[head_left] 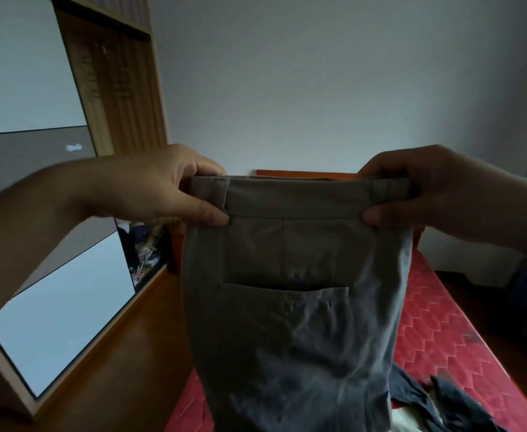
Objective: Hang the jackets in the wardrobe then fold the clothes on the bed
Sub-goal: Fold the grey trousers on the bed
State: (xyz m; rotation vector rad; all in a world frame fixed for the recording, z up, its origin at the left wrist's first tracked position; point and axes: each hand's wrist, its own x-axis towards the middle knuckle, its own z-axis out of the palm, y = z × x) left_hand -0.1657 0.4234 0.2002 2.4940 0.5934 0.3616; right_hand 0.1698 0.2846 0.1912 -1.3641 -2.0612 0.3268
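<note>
A pair of grey-brown trousers is held up in the air in front of the bed. The waistband is stretched flat between the two hands. The left end of the waistband is pinched by the left hand, with the thumb at the front and the fingers curled over the top. The right end is pinched the same way by the right hand. A back pocket is seen in the middle of the trousers, and the legs hang down over the red quilted bed cover. More dark clothes are piled on the bed, low on the right. A wooden wardrobe with pale door panels is seen on the left.
</note>
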